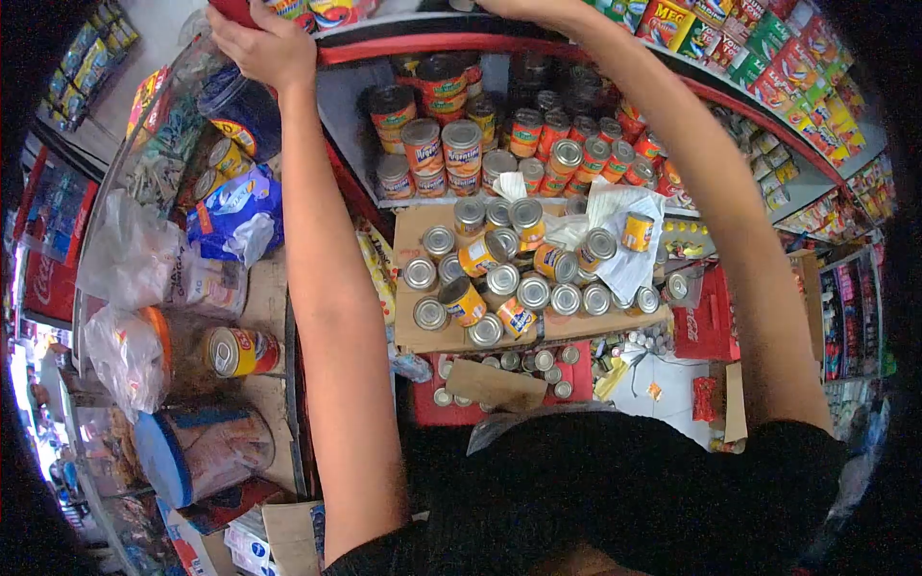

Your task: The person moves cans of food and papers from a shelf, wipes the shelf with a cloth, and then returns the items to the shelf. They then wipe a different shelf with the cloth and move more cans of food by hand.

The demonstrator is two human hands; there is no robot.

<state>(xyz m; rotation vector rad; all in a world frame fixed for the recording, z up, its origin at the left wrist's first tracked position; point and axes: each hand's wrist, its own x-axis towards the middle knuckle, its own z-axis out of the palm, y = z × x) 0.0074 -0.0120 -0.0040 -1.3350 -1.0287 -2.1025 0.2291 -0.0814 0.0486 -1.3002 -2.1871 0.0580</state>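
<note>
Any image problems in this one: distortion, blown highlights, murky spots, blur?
Head view: strong wide-angle distortion, the red shelf edge bowed and the corners black; head view: a washed-out white patch at the left margin, pale glints on the can lids, gloom at the shelf's back; head view: upper-left packets too soft to read, the right hand cropped by the top border.

Fisheye edges bend into black, with bright glare left.
</note>
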